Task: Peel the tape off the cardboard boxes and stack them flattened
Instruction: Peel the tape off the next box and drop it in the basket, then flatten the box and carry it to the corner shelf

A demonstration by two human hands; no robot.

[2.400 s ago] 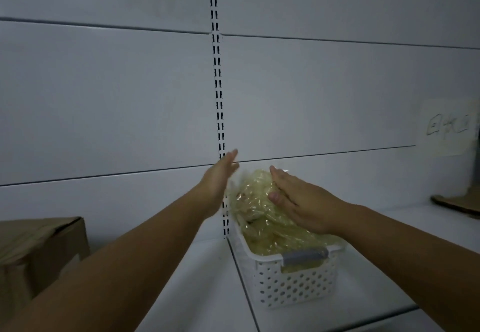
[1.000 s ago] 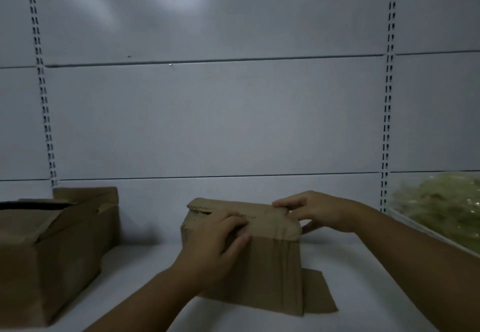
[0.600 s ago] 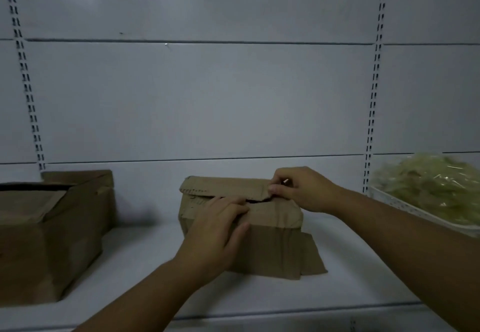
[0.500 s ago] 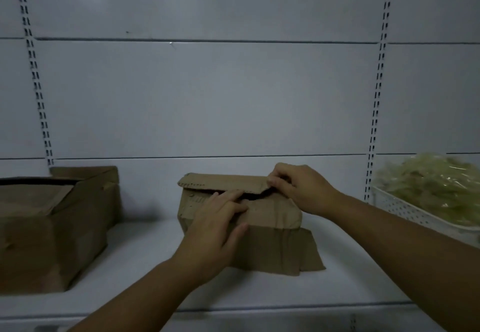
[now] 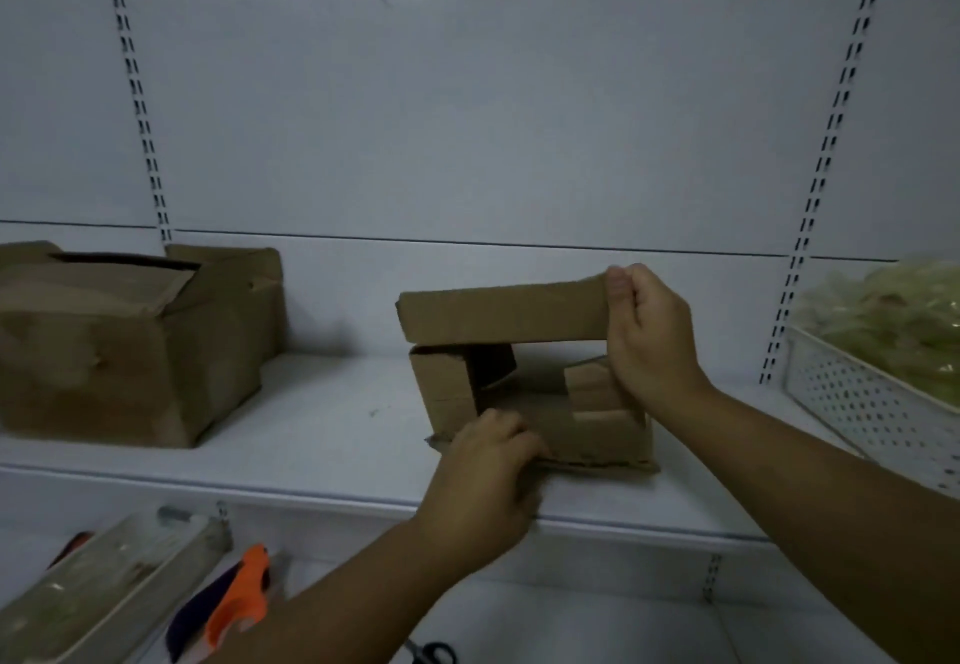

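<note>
A small brown cardboard box (image 5: 597,429) lies on its side in the middle of the white shelf (image 5: 322,429), its open end facing me. My right hand (image 5: 647,346) pinches the right end of the box's top flap (image 5: 501,315) and holds it raised and level. At the near lower edge of the box, my left hand (image 5: 488,492) curls its fingers over the bottom flap and holds it down on the shelf. Two short side flaps show inside the opening. I see no tape on this box.
A larger open cardboard box (image 5: 130,341) stands at the shelf's left end. A white perforated basket (image 5: 862,403) heaped with crumpled clear tape stands at the right. On the lower level lie a clear tray (image 5: 104,590), an orange-handled tool (image 5: 234,606) and black scissors (image 5: 431,653).
The box's top flap, closed half a second ago, is now lifted up by my right hand. My left hand has slid from the box's front down to its bottom flap. The view has tilted downward.
</note>
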